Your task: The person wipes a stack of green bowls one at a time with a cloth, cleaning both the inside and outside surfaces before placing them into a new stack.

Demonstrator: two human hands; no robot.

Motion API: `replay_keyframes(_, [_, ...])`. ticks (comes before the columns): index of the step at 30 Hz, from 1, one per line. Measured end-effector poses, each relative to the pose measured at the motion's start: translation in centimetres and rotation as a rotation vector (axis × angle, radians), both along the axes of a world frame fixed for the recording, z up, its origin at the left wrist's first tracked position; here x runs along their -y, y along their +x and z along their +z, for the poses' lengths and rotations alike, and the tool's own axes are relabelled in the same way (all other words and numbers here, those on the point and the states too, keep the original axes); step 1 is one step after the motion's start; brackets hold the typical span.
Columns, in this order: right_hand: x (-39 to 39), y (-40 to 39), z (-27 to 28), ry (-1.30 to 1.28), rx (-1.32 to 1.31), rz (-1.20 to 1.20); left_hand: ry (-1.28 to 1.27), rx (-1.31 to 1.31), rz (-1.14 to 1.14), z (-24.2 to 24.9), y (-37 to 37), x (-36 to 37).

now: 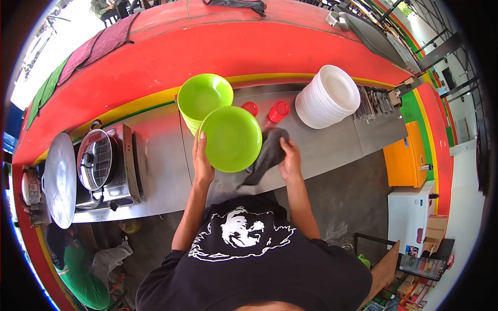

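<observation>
My left hand (203, 159) grips the lower left rim of a green bowl (232, 139), which is tilted so its inside faces me. In my right hand (290, 159) is a dark grey cloth (267, 157), hanging beside the bowl's right edge. Just behind the held bowl stands a stack of green bowls (204, 96). Two red cups, one (250, 108) partly behind the bowl and another (279, 111) to its right, are on the metal counter (161, 155). Farther right is a tall stack of white plates (332, 97).
At the left, a glass-lidded pan (95, 159) sits on a stove (126, 168) beside a large round metal lid (60, 180). Cutlery (374, 102) lies at the counter's right end. A person in green (83, 274) is low at the lower left. A red ledge (233, 49) runs behind.
</observation>
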State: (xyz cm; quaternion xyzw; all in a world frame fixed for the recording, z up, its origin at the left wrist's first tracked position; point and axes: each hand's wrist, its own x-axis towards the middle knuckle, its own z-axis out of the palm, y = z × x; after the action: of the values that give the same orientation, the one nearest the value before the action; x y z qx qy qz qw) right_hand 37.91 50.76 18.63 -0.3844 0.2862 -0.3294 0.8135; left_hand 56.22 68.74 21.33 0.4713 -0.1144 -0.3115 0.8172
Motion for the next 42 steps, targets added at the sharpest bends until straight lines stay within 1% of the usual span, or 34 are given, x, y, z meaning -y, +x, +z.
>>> replay_keyframes(2, [-0.2,-1.7,2.0,-0.029,0.086,-0.023,-0.009,-0.089,-0.042,-1.1,-1.0,-0.8])
replay_keyframes(4, [-0.7,-2.3,4.9,-0.094,0.131,-0.075,0.001,-0.115,-0.078,-1.0,-1.9,-0.9])
replay_keyframes(5, [-1.3,-2.2,6.4,-0.170,0.131,-0.006,0.006,-0.126,-0.098,-0.7,-2.4,-0.8])
replay_keyframes(6, [-2.1,-1.6,7.1,-0.274,0.068,-0.005,0.017,-0.115,-0.114,-0.2,-2.7,-0.6])
replay_keyframes(8, [-3.3,-1.1,6.8,-0.528,-0.140,0.154,0.036,-0.088,-0.146,0.7,-3.0,0.2])
replay_keyframes(10, [-4.7,-0.1,6.6,-0.783,-0.417,0.444,0.053,-0.061,-0.146,-0.8,-3.0,0.9])
replay_keyframes(12, [-6.5,1.1,6.3,-1.103,-0.381,0.612,0.089,0.002,-0.163,-1.3,-2.9,1.3])
replay_keyframes(14, [-7.9,1.7,4.5,-1.306,-0.396,0.689,0.152,0.097,-0.199,-0.7,-2.8,1.3])
replay_keyframes(15, [-8.2,1.8,3.9,-1.410,-0.399,0.729,0.120,0.070,-0.210,-0.6,-2.4,1.4])
replay_keyframes(18, [-7.4,2.3,2.5,-1.379,-0.505,0.729,0.208,0.074,-0.102,-0.2,-4.2,2.1])
replay_keyframes(22, [-6.2,2.9,2.2,-1.500,-0.797,0.620,0.241,0.223,-0.157,-0.3,-3.8,1.7])
replay_keyframes(25, [-6.6,2.4,3.1,-1.478,-0.917,0.619,0.259,0.251,-0.213,-0.9,-3.3,1.2])
replay_keyframes(28, [-7.3,1.4,2.6,-1.524,-0.833,0.461,0.203,0.296,-0.117,-1.0,-3.8,1.4])
replay_keyframes(31, [-8.5,0.4,3.3,-1.541,-0.863,0.531,0.171,0.348,-0.071,-0.9,-3.7,1.7])
replay_keyframes(35, [-9.3,-0.2,5.1,-1.292,-0.758,0.800,0.195,0.367,-0.120,-0.4,-3.4,1.4])
replay_keyframes(38, [-9.7,-0.1,4.0,-1.138,-0.384,0.620,0.182,0.388,-0.126,0.0,-3.9,1.6])
replay_keyframes(40, [-10.3,0.5,3.0,-1.165,-0.353,0.577,0.189,0.446,-0.126,0.2,-4.1,1.9])
replay_keyframes(41, [-10.4,0.6,2.7,-1.181,-0.337,0.559,0.200,0.408,-0.137,-0.1,-4.0,1.7])
replay_keyframes(42, [-10.4,0.2,2.9,-1.227,-0.431,0.619,0.211,0.370,-0.147,-0.3,-3.6,1.4])
